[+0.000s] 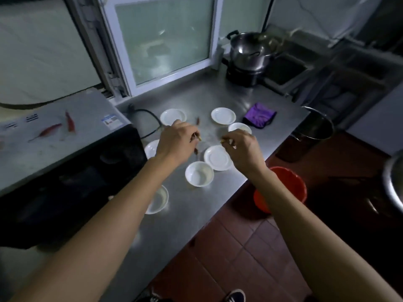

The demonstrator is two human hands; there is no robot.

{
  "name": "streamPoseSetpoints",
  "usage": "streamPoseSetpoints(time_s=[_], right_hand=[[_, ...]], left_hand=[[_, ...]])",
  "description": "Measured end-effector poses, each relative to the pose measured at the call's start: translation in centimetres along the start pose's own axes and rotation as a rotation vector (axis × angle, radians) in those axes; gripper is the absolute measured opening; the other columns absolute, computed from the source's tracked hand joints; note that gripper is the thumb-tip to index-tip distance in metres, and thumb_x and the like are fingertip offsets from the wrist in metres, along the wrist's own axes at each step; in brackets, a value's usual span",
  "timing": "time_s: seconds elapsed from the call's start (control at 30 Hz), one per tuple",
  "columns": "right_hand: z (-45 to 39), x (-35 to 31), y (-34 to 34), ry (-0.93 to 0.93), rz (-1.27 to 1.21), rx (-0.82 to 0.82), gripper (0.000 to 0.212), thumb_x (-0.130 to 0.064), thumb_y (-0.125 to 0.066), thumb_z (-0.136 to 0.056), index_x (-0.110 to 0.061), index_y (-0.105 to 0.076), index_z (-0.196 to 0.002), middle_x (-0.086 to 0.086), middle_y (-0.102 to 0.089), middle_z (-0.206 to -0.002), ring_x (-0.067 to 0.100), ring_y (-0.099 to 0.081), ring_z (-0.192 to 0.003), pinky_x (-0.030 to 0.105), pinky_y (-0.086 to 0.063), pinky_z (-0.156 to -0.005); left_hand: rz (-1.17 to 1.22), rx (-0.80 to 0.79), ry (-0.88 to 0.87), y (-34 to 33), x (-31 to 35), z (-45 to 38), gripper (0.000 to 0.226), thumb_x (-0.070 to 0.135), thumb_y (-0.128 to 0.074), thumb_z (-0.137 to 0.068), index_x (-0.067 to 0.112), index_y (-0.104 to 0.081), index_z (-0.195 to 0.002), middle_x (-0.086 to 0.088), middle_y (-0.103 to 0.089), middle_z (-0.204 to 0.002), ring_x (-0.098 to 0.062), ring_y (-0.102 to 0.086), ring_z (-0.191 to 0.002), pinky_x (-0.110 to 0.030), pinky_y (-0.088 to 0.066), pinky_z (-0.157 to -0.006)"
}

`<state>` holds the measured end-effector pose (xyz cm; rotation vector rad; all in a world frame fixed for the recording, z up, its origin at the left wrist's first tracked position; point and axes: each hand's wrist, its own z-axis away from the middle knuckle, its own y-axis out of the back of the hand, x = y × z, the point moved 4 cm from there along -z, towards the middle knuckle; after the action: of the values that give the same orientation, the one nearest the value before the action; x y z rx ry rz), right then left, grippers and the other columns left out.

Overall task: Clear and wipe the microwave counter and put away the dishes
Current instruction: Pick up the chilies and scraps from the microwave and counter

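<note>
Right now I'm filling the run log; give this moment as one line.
left hand: pinching chili scrap | right hand: pinching scrap | white dishes: on counter | purple cloth: untouched

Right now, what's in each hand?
Left hand: pinching a thin stem, likely a chili's.
Right hand: fingers curled, pinching a small scrap; too blurred to name.

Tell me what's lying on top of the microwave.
Two red chili peppers lie on the microwave top, toward its left side, near some printed labels and a sticker. Small specks of debris show too. The left end runs out of frame, so anything there is unseen.
</note>
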<state>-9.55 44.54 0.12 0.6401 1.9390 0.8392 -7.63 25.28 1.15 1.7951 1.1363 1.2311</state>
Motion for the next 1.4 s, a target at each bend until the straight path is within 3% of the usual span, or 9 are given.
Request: streamPoseSetpoints(time_s=[0.17,0.3,0.4,0.5,0.97,1.4], right_hand=[[3.3,9.3,8.1,-0.098,0.038,0.058,0.011,-0.009,-0.07,-0.087,-0.008,-0.076,-0.097,0.008,-0.07,-0.091,0.029,-0.062,-0.085,0.039,-0.05,-0.079],[5.8,15.5,13.1,-0.166,0.06,0.079,0.015,-0.008,-0.071,-0.086,-0.006,-0.076,-0.099,0.009,-0.072,-0.097,0.03,-0.063,-0.093,0.039,-0.051,-0.084],[7.8,19.2,15.7,-0.207,0.093,0.093,0.015,-0.007,-0.071,-0.084,-0.008,-0.076,-0.098,0.009,-0.071,-0.095,0.029,-0.062,-0.092,0.038,-0.051,-0.081],[8.7,22.4,17.1,-0.237,0.122,0.101,0.014,-0.005,-0.07,-0.084,-0.008,-0.076,-0.096,0.009,-0.071,-0.094,0.029,-0.062,-0.089,0.039,-0.051,-0.078],[5.0,37.1,18.5,-0.448,0.261,0.085,0.01,-0.012,-0.071,-0.088,-0.012,-0.075,-0.097,0.003,-0.071,-0.096,0.021,-0.06,-0.088,0.032,-0.05,-0.073],[6.8,50.9,14.8,-0.715,0.182,-0.027,0.01,-0.014,-0.068,-0.088,-0.014,-0.075,-0.095,0.004,-0.069,-0.091,0.025,-0.06,-0.085,0.034,-0.047,-0.071]], left_hand=[[0.046,-0.039,-0.094,-5.8,11.3,-3.3,0.01,0.018,-0.069,-0.087,0.016,-0.074,-0.095,-0.005,-0.071,-0.094,-0.031,-0.058,-0.099,-0.042,-0.046,-0.09],[0.099,-0.063,-0.181,-10.4,19.2,-5.1,0.009,0.018,-0.071,-0.085,0.015,-0.074,-0.094,-0.004,-0.071,-0.097,-0.028,-0.058,-0.1,-0.034,-0.044,-0.084],[0.103,-0.123,-0.222,-13.5,23.5,-6.4,0.01,0.022,-0.069,-0.088,0.017,-0.073,-0.097,-0.004,-0.069,-0.099,-0.027,-0.057,-0.103,-0.042,-0.046,-0.089],[0.097,-0.156,-0.259,-16.2,26.7,-7.7,0.01,0.024,-0.068,-0.089,0.019,-0.072,-0.097,-0.003,-0.069,-0.097,-0.027,-0.056,-0.1,-0.041,-0.046,-0.085],[0.197,-0.294,-0.37,-30.7,32.7,-18.6,0.013,0.025,-0.066,-0.092,0.021,-0.072,-0.103,-0.001,-0.069,-0.104,-0.023,-0.056,-0.104,-0.038,-0.044,-0.088],[0.15,-0.609,-0.387,-45.0,36.7,-21.5,0.014,0.03,-0.065,-0.093,0.024,-0.07,-0.104,0.001,-0.067,-0.106,-0.023,-0.053,-0.108,-0.039,-0.04,-0.094]])
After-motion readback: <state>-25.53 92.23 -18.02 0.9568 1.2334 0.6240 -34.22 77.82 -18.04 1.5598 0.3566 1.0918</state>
